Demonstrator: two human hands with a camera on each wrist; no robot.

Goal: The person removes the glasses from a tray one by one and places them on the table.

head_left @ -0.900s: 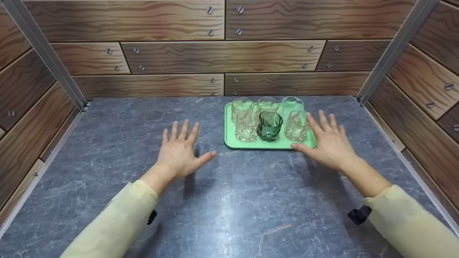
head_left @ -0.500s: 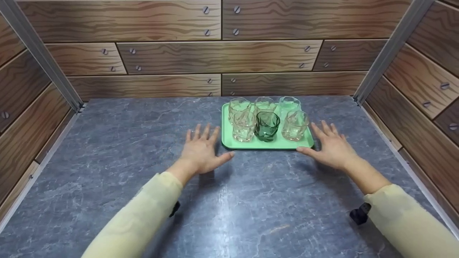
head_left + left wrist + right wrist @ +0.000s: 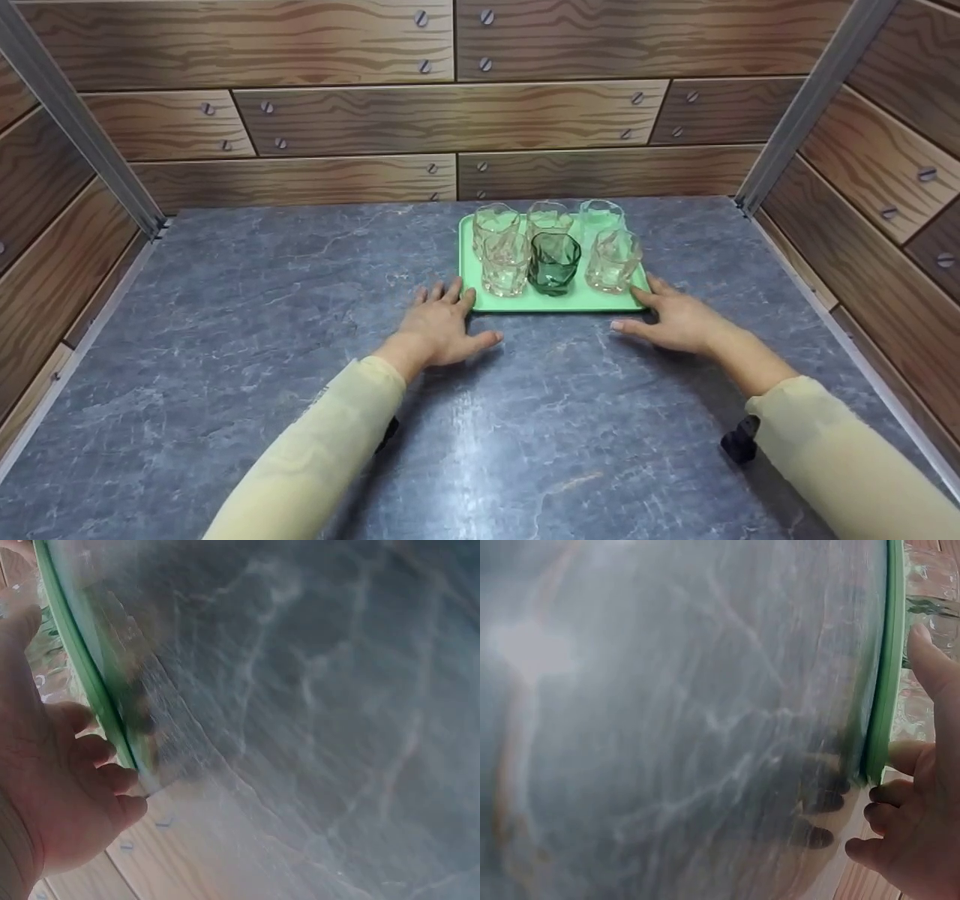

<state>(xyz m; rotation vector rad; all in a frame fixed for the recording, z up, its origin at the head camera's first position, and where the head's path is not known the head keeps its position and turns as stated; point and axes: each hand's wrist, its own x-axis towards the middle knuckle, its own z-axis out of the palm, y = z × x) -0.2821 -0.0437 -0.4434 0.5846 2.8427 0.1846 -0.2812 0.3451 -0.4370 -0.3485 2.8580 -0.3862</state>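
A light green tray (image 3: 555, 304) holds several faceted drinking glasses in two rows, all upright. One dark smoky glass (image 3: 555, 264) stands in the front row, between a clear glass (image 3: 505, 271) and another clear glass (image 3: 613, 266). My left hand (image 3: 439, 326) is at the tray's front left corner, fingers spread along the edge and thumb out over the table. At the front right corner is my right hand (image 3: 679, 322), its index finger at the rim and thumb extended. Both wrist views show the fingertips at the tray's side, without a clear grip.
The tray lies on a grey marbled tabletop (image 3: 300, 300), right of centre and towards the back. Wood-patterned panels (image 3: 450, 116) enclose the back and sides, with metal posts (image 3: 90, 120) at the far corners.
My left hand has moved right to the tray's left corner. Both hands have come lower, the right one settling at the right corner. The tray and glasses stay in place.
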